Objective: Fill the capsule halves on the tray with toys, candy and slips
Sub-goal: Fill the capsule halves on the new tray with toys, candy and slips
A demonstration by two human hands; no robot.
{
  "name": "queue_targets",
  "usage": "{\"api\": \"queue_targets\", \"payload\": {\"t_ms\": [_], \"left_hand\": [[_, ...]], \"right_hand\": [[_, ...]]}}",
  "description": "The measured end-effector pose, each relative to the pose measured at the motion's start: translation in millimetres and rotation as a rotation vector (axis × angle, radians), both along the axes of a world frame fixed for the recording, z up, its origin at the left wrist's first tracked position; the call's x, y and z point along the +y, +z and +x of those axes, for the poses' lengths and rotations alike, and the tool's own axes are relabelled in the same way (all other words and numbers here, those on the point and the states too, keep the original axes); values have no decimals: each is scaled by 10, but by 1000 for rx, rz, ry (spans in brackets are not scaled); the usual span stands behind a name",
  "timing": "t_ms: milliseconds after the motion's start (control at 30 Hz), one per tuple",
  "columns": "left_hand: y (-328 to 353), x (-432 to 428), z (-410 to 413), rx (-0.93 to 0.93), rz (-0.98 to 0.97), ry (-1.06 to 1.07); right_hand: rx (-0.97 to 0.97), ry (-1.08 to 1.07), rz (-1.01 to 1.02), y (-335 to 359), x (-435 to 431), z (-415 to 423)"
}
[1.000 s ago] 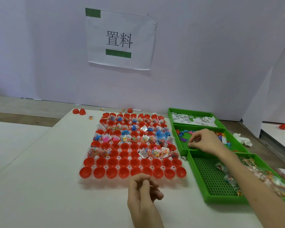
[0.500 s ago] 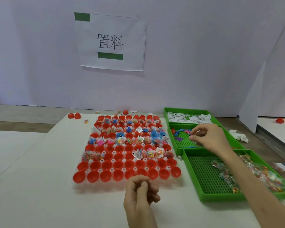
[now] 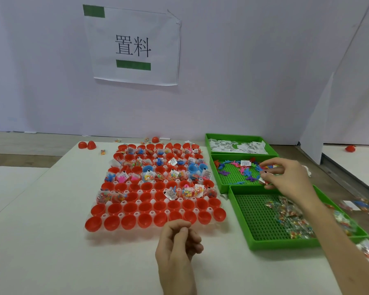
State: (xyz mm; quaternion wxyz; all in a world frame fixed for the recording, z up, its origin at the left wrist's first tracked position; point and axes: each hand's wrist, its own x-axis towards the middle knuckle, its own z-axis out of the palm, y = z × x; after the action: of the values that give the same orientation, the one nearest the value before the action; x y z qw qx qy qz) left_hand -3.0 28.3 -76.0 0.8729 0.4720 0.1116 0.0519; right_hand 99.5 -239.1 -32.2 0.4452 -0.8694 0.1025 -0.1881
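A clear tray (image 3: 120, 215) holds rows of red capsule halves (image 3: 145, 207). The far rows contain toys, candy packets and slips; the two nearest rows are empty. My left hand (image 3: 177, 241) rests on the table just in front of the tray, its fingers loosely curled with nothing visible in them. My right hand (image 3: 285, 177) hovers over the near right part of the middle green bin (image 3: 232, 176) of small coloured toys. Its fingertips pinch a white slip (image 3: 262, 178), with something red showing under it.
A green bin of white slips (image 3: 239, 137) stands behind the toy bin. In front is a green bin of candy packets (image 3: 260, 222). Loose red halves (image 3: 86, 145) lie at the table's far left corner. More packets lie right of the bins.
The view has shifted slightly right and up. My right hand stays over the toy bin, raised a little, fingers still pinched. My left hand has hardly moved.
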Motion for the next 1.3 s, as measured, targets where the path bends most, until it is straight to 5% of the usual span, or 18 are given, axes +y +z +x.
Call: {"api": "queue_targets", "payload": {"t_ms": [167,367,633,933,1133,1300], "left_hand": [[11,12,-18,4,-12,18],[27,-3,-38,-1,2,17],[14,11,-37,-2,5,14],[26,-134,-90,-156,264,-171],[70,-133,-120,-242,305,-134],[30,-61,-86,-214,345,-68]], "right_hand": [[-5,-8,3,98,-148,-98],[453,251,-94,107,-243,-220],[463,284,-258,61,-51,-177],[144,626,170,331,308,-345],[243,956,266,248,828,-407],[263,1001,296,186,989,-427]]}}
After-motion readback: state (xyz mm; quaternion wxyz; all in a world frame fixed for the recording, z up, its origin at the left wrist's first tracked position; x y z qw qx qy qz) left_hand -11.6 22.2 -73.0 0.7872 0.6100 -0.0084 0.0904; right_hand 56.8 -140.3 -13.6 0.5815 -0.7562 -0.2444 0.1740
